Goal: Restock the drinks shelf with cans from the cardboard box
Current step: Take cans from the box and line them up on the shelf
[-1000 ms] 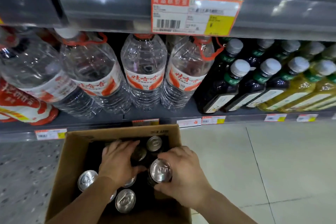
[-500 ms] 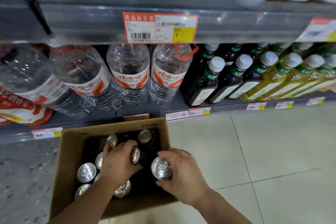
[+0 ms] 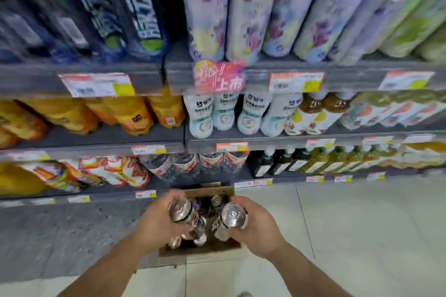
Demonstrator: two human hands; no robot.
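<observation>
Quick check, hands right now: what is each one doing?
Left hand: grips a can, lifted above the cardboard box.
Right hand: grips another can.

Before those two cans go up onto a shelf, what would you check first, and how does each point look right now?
1. Left hand grips a silver-topped drinks can: ok.
2. Right hand grips a second silver-topped can: ok.
3. Both cans lifted clear of the brown cardboard box: ok, they sit above its opening.
4. More cans left in the box for later trips: ok, several tops show between the hands.
5. A free slot on the grey metal shelves for cans: cannot tell, only bottles show and the picture is blurred.
6. Which shelf takes this drink: cannot tell, the price tags are unreadable.
</observation>
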